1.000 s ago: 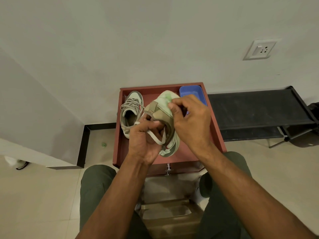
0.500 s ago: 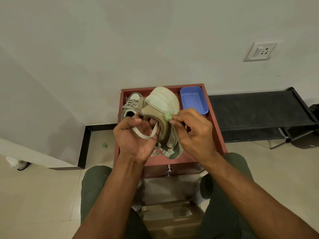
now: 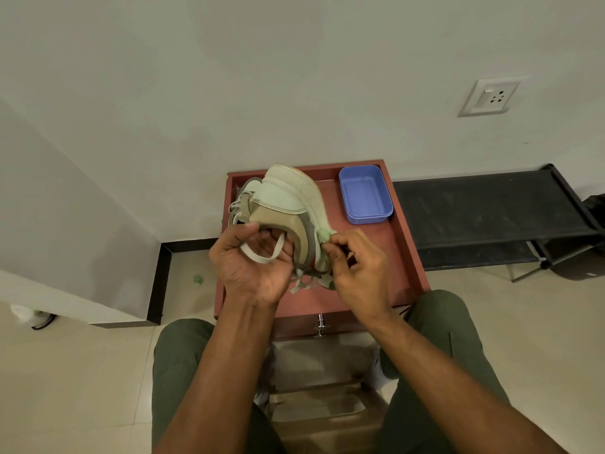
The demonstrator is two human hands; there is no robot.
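Sneaker (image 3: 288,204) is held up over the counter (image 3: 404,267), just beyond the knees. Left hand (image 3: 252,267): fingers curled round the collar and a white loop (image 3: 262,255), a firm hold. Right hand (image 3: 357,270): fingers narrow, pinching a small green lump (image 3: 324,235) against the sole edge. Change over the last second: the lump was spread on the toe under the right hand; it is now gathered at the sole rim, and the shoe is rolled so its sole faces right. Reading: toe pass looks done, sole edge in hand. Shoe: pale mint upper, tan side panel, off-white ribbed sole, laces dangling. Beyond it, a blue tray (image 3: 365,194) sits at the counter's far right corner
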